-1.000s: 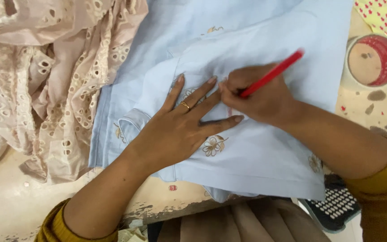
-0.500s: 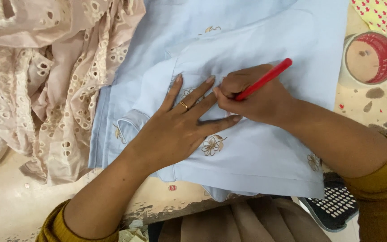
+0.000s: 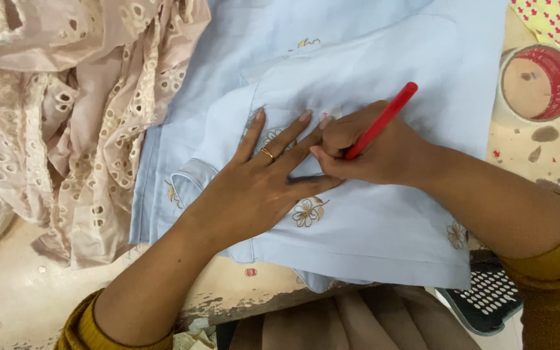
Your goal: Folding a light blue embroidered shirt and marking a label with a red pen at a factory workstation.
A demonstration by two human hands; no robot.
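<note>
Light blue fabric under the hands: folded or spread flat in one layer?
Folded. The light blue fabric lies in layers, stepped edges showing at its left side and a turned-over flap beside the left hand, which presses it flat.

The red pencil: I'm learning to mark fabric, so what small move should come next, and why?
Probably draw the red pencil a little further along the folded light blue embroidered cloth. The right hand grips it with the tip hidden by the fingers, and the left hand lies flat beside it, pinning the fold.
</note>
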